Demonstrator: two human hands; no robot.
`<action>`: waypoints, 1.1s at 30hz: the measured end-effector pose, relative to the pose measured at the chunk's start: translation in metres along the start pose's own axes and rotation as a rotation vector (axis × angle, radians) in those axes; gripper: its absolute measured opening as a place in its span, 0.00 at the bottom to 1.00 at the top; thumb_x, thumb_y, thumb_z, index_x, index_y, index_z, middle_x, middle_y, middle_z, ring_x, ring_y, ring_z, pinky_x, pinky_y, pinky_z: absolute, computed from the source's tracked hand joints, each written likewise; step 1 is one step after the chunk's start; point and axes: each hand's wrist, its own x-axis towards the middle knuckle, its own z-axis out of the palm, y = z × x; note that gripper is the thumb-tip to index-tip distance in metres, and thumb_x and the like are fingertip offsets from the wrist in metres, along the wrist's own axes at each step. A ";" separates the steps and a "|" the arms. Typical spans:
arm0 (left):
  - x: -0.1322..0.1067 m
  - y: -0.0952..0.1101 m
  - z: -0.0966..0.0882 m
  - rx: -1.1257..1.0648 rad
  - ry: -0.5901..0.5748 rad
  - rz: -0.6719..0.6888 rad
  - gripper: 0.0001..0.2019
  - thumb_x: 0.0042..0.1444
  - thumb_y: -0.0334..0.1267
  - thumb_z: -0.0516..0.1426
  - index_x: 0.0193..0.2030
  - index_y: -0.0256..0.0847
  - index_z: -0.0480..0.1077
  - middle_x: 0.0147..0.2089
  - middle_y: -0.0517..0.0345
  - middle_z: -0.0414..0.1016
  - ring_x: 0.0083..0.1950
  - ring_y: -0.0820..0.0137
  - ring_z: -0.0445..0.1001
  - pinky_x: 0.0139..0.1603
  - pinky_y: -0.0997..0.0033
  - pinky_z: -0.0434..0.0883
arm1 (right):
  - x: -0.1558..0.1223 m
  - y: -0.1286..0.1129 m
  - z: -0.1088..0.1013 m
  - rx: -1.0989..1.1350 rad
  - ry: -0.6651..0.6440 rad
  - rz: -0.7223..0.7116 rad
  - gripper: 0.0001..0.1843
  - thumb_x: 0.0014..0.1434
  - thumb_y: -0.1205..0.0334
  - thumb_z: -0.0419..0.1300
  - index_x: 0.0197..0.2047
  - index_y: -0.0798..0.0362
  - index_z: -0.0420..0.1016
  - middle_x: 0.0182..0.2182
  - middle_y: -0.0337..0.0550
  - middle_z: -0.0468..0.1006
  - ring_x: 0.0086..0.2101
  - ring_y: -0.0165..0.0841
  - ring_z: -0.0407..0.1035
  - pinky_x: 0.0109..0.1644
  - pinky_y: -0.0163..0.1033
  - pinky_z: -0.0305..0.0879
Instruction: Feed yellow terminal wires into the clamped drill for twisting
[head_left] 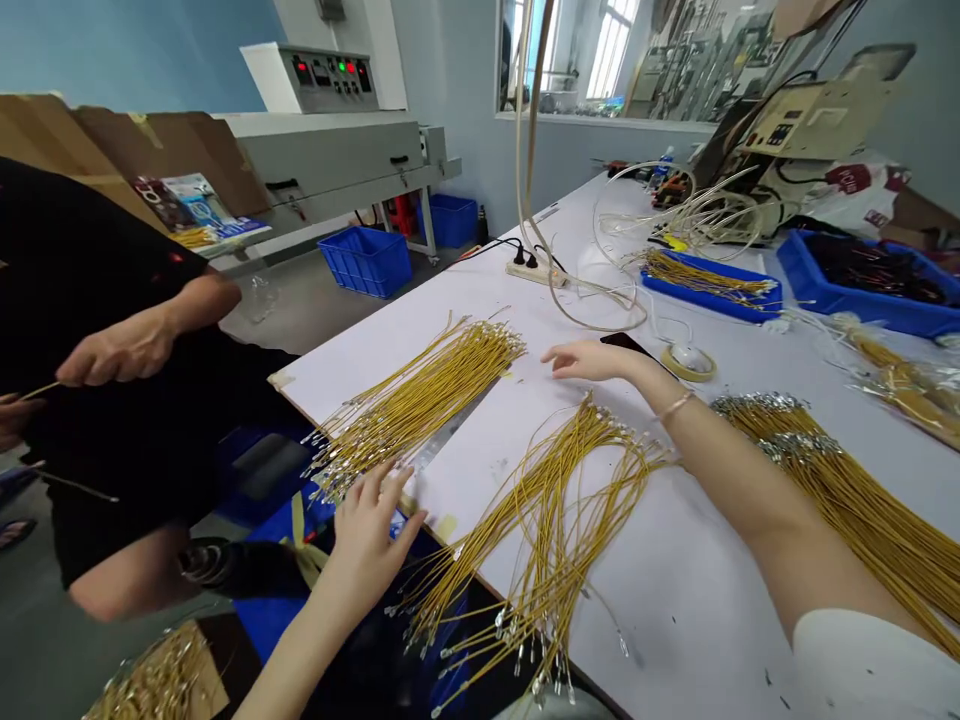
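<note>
okay, through the head camera i'm looking down on a white surface covered with yellow wire bundles tipped with metal terminals. the left hand in my feed sits at the near edge, its fingers spread, their tips at the terminal ends of the upper bundle; i can't tell whether they press on it. the right hand reaches out flat, its fingers loosely apart and pinching nothing, just past the middle bundle, which fans out between both hands, with its ends hanging over the edge. a third bundle lies just beside the right forearm. farther off are a tape roll, a blue tray of more wire and a power strip. to the left, a co-worker's hand holds a single wire.
</note>
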 end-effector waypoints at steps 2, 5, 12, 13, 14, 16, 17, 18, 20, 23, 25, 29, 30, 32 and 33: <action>0.001 0.012 0.008 -0.050 -0.005 0.071 0.19 0.63 0.44 0.53 0.59 0.44 0.71 0.65 0.43 0.67 0.64 0.50 0.64 0.63 0.42 0.64 | -0.027 0.009 0.005 0.046 0.044 0.020 0.18 0.59 0.55 0.60 0.51 0.50 0.79 0.43 0.45 0.81 0.42 0.38 0.75 0.52 0.44 0.71; 0.012 0.036 0.014 -0.125 -0.089 0.180 0.19 0.64 0.42 0.53 0.59 0.41 0.69 0.64 0.42 0.68 0.65 0.51 0.64 0.65 0.42 0.63 | -0.057 0.020 0.012 0.092 0.208 0.081 0.17 0.59 0.53 0.59 0.47 0.51 0.80 0.42 0.46 0.81 0.42 0.39 0.75 0.53 0.46 0.71; 0.037 0.094 0.024 -0.220 -0.317 0.278 0.22 0.63 0.39 0.56 0.63 0.41 0.66 0.67 0.42 0.65 0.68 0.50 0.60 0.65 0.41 0.64 | -0.075 0.035 0.030 0.140 0.334 0.183 0.16 0.56 0.52 0.61 0.43 0.50 0.81 0.42 0.46 0.81 0.41 0.39 0.75 0.51 0.47 0.72; 0.040 0.100 0.025 -0.226 -0.335 0.287 0.22 0.63 0.39 0.56 0.63 0.41 0.66 0.67 0.42 0.64 0.68 0.49 0.59 0.65 0.41 0.64 | -0.072 0.036 0.032 0.137 0.321 0.192 0.15 0.54 0.53 0.63 0.42 0.51 0.81 0.42 0.46 0.81 0.40 0.39 0.75 0.50 0.47 0.72; 0.042 0.103 0.024 -0.234 -0.344 0.296 0.22 0.63 0.39 0.55 0.63 0.41 0.65 0.67 0.42 0.64 0.69 0.49 0.59 0.65 0.41 0.64 | -0.070 0.038 0.033 0.141 0.300 0.197 0.14 0.52 0.54 0.64 0.40 0.51 0.81 0.41 0.46 0.81 0.39 0.38 0.75 0.49 0.46 0.71; 0.045 0.107 0.022 -0.255 -0.344 0.311 0.21 0.64 0.39 0.55 0.63 0.40 0.65 0.68 0.42 0.64 0.69 0.49 0.59 0.66 0.40 0.63 | -0.067 0.038 0.032 0.174 0.264 0.213 0.13 0.50 0.52 0.66 0.35 0.52 0.80 0.37 0.46 0.81 0.38 0.37 0.74 0.47 0.44 0.71; 0.047 0.107 0.021 -0.269 -0.338 0.316 0.21 0.64 0.40 0.55 0.63 0.40 0.65 0.67 0.42 0.64 0.69 0.49 0.59 0.66 0.40 0.63 | -0.067 0.037 0.030 0.203 0.260 0.224 0.14 0.50 0.50 0.66 0.33 0.53 0.79 0.35 0.45 0.80 0.37 0.37 0.74 0.46 0.43 0.70; 0.048 0.105 0.019 -0.285 -0.328 0.317 0.21 0.64 0.40 0.55 0.63 0.41 0.65 0.67 0.43 0.64 0.69 0.50 0.59 0.66 0.40 0.63 | -0.068 0.034 0.026 0.238 0.265 0.234 0.17 0.49 0.47 0.67 0.31 0.53 0.79 0.32 0.45 0.80 0.35 0.36 0.73 0.44 0.42 0.69; 0.049 0.101 0.016 -0.317 -0.299 0.308 0.20 0.64 0.40 0.55 0.62 0.41 0.66 0.66 0.43 0.65 0.68 0.51 0.60 0.67 0.40 0.63 | -0.074 0.024 0.016 0.319 0.288 0.233 0.22 0.48 0.42 0.67 0.31 0.55 0.78 0.30 0.46 0.78 0.32 0.34 0.71 0.40 0.40 0.67; 0.050 0.096 0.011 -0.389 -0.253 0.278 0.20 0.65 0.40 0.54 0.62 0.40 0.66 0.65 0.44 0.66 0.67 0.54 0.62 0.69 0.43 0.62 | -0.090 -0.007 -0.004 0.441 0.332 0.156 0.25 0.48 0.40 0.68 0.34 0.56 0.78 0.29 0.45 0.77 0.30 0.31 0.69 0.36 0.38 0.66; 0.052 0.097 0.006 -0.468 -0.234 0.267 0.20 0.66 0.41 0.53 0.63 0.40 0.65 0.64 0.44 0.67 0.67 0.56 0.63 0.70 0.46 0.62 | -0.104 -0.033 -0.019 0.487 0.414 0.088 0.22 0.50 0.43 0.69 0.34 0.55 0.78 0.28 0.44 0.77 0.30 0.30 0.69 0.35 0.37 0.66; 0.057 0.106 -0.006 -0.638 -0.208 0.274 0.19 0.67 0.40 0.52 0.64 0.41 0.64 0.64 0.47 0.68 0.66 0.61 0.66 0.69 0.54 0.64 | -0.126 -0.075 -0.046 0.456 0.744 -0.082 0.14 0.51 0.56 0.72 0.35 0.56 0.79 0.30 0.43 0.77 0.30 0.28 0.70 0.35 0.36 0.66; 0.058 0.108 -0.009 -0.670 -0.202 0.278 0.19 0.68 0.40 0.52 0.63 0.41 0.64 0.64 0.47 0.68 0.66 0.61 0.66 0.68 0.54 0.65 | -0.129 -0.082 -0.053 0.438 0.886 -0.147 0.12 0.51 0.59 0.73 0.35 0.55 0.79 0.30 0.43 0.77 0.30 0.27 0.70 0.35 0.37 0.66; 0.058 0.111 -0.012 -0.717 -0.189 0.288 0.19 0.67 0.39 0.52 0.63 0.41 0.65 0.64 0.48 0.68 0.65 0.61 0.68 0.68 0.54 0.66 | -0.134 -0.091 -0.067 0.391 1.088 -0.234 0.10 0.50 0.62 0.73 0.34 0.55 0.79 0.30 0.43 0.76 0.29 0.27 0.69 0.36 0.37 0.66; 0.057 0.112 -0.013 -0.734 -0.183 0.295 0.18 0.67 0.39 0.52 0.63 0.41 0.65 0.64 0.48 0.69 0.65 0.61 0.68 0.67 0.54 0.66 | -0.136 -0.094 -0.074 0.369 1.110 -0.233 0.09 0.51 0.62 0.73 0.34 0.55 0.79 0.30 0.42 0.76 0.29 0.26 0.68 0.36 0.37 0.66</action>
